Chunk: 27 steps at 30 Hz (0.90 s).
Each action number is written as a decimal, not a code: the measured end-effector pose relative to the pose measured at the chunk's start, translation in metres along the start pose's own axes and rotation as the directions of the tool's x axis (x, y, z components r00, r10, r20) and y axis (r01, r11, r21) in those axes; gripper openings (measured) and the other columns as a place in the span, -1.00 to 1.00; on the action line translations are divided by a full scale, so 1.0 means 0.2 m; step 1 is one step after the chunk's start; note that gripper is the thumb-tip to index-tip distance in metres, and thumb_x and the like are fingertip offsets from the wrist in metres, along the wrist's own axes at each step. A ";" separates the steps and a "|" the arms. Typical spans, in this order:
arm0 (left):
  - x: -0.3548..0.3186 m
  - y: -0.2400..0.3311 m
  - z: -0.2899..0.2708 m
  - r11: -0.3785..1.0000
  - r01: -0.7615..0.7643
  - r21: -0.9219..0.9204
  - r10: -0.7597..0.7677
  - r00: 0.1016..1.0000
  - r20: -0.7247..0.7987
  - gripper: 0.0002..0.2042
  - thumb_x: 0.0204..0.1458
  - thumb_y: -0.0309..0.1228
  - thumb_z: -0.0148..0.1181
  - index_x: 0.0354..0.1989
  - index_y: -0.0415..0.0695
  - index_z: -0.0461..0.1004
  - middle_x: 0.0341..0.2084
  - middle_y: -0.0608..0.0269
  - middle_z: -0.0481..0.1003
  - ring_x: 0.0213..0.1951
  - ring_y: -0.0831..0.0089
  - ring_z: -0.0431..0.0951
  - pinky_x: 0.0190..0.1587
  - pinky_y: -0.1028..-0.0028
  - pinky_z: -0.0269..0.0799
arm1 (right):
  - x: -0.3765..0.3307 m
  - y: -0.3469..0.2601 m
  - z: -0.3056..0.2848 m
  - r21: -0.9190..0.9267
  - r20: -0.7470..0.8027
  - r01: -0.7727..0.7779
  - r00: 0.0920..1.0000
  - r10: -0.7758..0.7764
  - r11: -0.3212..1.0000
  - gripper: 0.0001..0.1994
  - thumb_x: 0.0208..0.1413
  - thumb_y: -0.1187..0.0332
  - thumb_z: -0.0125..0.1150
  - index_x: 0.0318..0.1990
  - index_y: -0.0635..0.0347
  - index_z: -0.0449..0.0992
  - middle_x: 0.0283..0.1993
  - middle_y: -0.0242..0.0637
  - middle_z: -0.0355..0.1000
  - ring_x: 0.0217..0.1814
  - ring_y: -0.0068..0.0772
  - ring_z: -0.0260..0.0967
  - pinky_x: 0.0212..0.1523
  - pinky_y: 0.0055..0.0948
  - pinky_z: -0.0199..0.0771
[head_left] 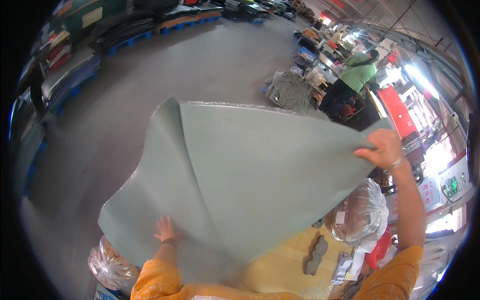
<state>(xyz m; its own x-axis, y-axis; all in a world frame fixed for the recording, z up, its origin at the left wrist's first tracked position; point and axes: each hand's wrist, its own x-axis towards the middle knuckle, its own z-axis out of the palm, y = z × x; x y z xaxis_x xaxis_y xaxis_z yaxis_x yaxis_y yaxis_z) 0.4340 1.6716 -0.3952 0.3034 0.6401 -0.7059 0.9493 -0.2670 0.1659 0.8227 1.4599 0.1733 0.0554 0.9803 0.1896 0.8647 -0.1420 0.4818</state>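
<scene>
Two hands | right hand (384, 148) pinches green sheet (240, 175) | left hand (166, 230) flat | concrete floor (200, 65)

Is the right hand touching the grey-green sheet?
Touching. The head view shows the right hand pinching the upper right corner of the grey-green sheet, lifting it.

A yellow wooden worktop (290, 260) carries a flat grey cut-out piece (316, 255), with a clear plastic bag of brownish material (359, 214) at its right edge.
</scene>
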 end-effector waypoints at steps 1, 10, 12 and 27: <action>-0.01 0.00 0.00 1.000 -0.008 -0.007 0.008 0.999 -0.031 0.00 -0.12 0.07 0.27 0.40 0.25 -0.32 0.41 0.37 -0.40 0.42 0.33 -0.41 0.19 -0.32 -0.06 | -0.05 0.07 -0.05 -0.013 0.039 -0.070 0.997 0.070 0.997 -0.57 -0.22 0.00 0.37 -0.69 0.15 0.36 -0.69 -0.27 0.26 -0.62 -0.20 0.29 -0.59 -0.29 0.24; -0.01 -0.02 -0.02 0.999 -0.001 0.033 0.001 1.000 -0.001 0.00 -0.12 0.09 0.27 0.40 0.27 -0.33 0.41 0.47 -0.39 0.42 0.36 -0.41 0.19 -0.30 -0.02 | -0.54 0.38 -0.14 -0.317 0.097 -0.480 0.842 0.531 0.818 -0.52 -0.21 -0.07 0.33 -0.60 0.21 0.37 -0.55 -0.09 0.38 -0.44 0.06 0.36 -0.44 -0.09 0.28; -0.02 -0.01 -0.04 0.999 0.011 0.052 -0.012 1.000 0.011 0.01 -0.13 0.10 0.27 0.40 0.28 -0.33 0.41 0.48 -0.39 0.42 0.36 -0.41 0.19 -0.29 -0.01 | -0.67 0.42 -0.17 -0.347 0.153 -0.555 0.761 0.630 0.756 -0.54 -0.21 -0.05 0.34 -0.57 0.21 0.41 -0.52 -0.07 0.40 -0.41 0.07 0.37 -0.38 -0.09 0.31; 0.16 -0.02 0.03 0.990 0.060 0.129 -0.072 0.993 0.090 0.02 -0.22 0.18 0.30 0.38 0.27 -0.22 0.41 0.41 -0.34 0.40 0.17 -0.23 0.17 -0.25 0.08 | -0.76 0.79 -0.78 -0.352 -0.198 -0.651 0.754 0.626 0.673 -0.54 0.12 0.13 0.16 -0.57 0.38 0.25 -0.61 -0.04 0.16 -0.53 -0.29 0.19 -0.44 -0.24 0.17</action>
<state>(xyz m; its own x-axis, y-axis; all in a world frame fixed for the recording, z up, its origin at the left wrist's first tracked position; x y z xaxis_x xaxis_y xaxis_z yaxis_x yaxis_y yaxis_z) 0.4403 1.6888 -0.4231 0.2252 0.5901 -0.7752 0.9473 -0.3186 0.0327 0.8718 1.2670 0.3542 0.4842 0.6234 0.6140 0.3702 -0.7818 0.5018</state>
